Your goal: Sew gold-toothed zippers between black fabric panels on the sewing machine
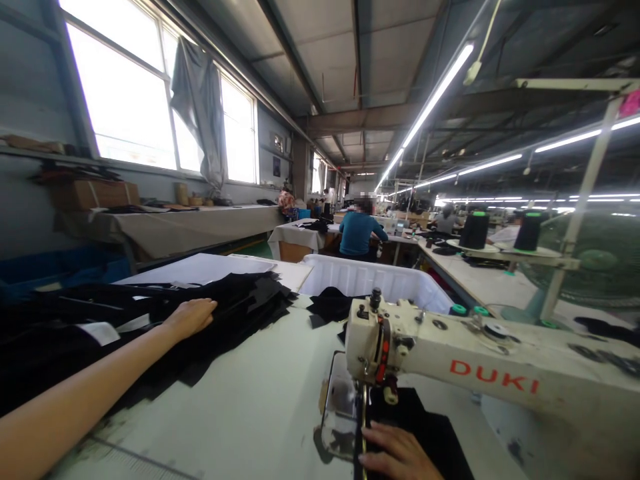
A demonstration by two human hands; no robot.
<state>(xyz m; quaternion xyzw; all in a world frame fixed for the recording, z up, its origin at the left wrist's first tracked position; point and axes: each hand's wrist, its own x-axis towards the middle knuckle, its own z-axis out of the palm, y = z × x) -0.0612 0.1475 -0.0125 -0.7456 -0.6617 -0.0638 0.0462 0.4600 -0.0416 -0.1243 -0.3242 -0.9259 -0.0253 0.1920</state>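
My left hand [189, 320] is stretched out over a heap of black fabric pieces [245, 307] on the left of the table. Its fingers are bent together at the fabric; the fingertips are partly hidden. In front of me stands a cream sewing machine [450, 353] with red letters on its arm. A black fabric piece [433, 420] lies beneath the needle area. On that piece, close to the presser foot, my right hand [400, 453] rests flat with fingers extended. A narrow strip with a gold-coloured edge [365, 427] runs along beside those fingertips.
Behind the machine stands a white plastic bin [375, 273] with black pieces beside it. Black thread cones [474, 232] sit on a stand at right, near a fan [595, 260]. A person in a blue top [357, 233] sits farther ahead. A cloth-covered table [190, 230] lines the windows.
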